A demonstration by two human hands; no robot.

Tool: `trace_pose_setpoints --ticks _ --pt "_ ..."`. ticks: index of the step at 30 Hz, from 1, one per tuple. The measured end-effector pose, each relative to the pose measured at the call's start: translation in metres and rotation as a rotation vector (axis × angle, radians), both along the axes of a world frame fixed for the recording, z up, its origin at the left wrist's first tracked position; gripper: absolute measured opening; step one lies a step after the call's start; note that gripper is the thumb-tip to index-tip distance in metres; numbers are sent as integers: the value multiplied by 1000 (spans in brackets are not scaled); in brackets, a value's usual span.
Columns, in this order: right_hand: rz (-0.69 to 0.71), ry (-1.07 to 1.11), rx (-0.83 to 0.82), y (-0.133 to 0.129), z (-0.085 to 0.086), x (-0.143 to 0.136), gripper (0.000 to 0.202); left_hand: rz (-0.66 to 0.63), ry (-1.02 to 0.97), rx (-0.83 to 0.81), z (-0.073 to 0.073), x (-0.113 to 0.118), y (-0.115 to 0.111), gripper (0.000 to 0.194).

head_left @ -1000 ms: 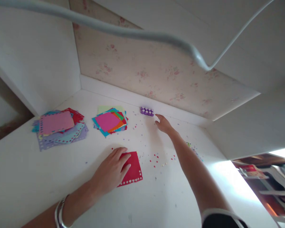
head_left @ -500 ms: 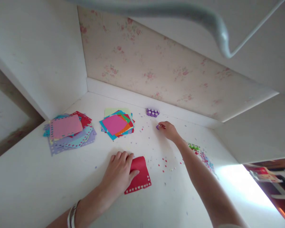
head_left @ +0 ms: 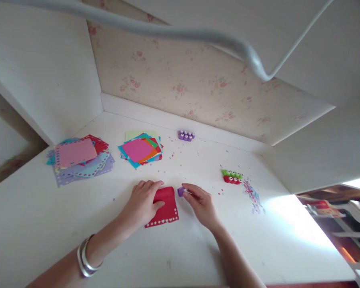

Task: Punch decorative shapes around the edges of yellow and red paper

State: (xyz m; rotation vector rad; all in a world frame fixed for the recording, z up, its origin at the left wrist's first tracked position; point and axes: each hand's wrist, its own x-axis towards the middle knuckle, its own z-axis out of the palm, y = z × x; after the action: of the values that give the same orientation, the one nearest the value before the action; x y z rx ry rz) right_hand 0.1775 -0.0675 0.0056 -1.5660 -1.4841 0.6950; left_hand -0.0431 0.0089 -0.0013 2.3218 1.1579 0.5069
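Note:
A red sheet of paper (head_left: 165, 205) lies on the white desk, with small punched shapes along its bottom edge and up the lower part of its right edge. My left hand (head_left: 144, 200) grips its left side, thumb on top. Just beside the sheet's upper right edge, my right hand (head_left: 201, 203) pinches a small purple paper punch (head_left: 180, 192). Whether the punch touches the sheet I cannot tell. Several more purple punches (head_left: 186, 135) stand grouped near the wall. Green punches (head_left: 231, 173) and red punches (head_left: 232, 180) sit in rows to the right.
Punched, patterned sheets (head_left: 76, 154) are piled at the left. Beside them lies a stack of coloured paper squares (head_left: 138, 151). Loose paper confetti (head_left: 252, 196) is heaped on the right, with more bits scattered about. A pale curved bar (head_left: 198, 34) crosses overhead.
My right hand has brought the purple punch from near the wall down to the right edge of the red sheet. My left hand keeps its hold on the sheet. The view has shifted slightly.

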Motion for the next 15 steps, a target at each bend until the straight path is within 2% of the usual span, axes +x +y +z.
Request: trace_pose_setpoints --ticks 2,6,10,15 --pt "-4 34 23 -2 0 -5 24 22 -30 -33 2 0 2 52" --pt "-13 50 75 -1 -3 -7 22 -54 -138 -199 16 -2 6 17" --pt "-41 76 112 0 -8 -4 21 -80 -239 -430 28 -3 8 20" --pt "-53 146 88 0 -8 -3 21 -66 -326 -596 29 -2 9 24"
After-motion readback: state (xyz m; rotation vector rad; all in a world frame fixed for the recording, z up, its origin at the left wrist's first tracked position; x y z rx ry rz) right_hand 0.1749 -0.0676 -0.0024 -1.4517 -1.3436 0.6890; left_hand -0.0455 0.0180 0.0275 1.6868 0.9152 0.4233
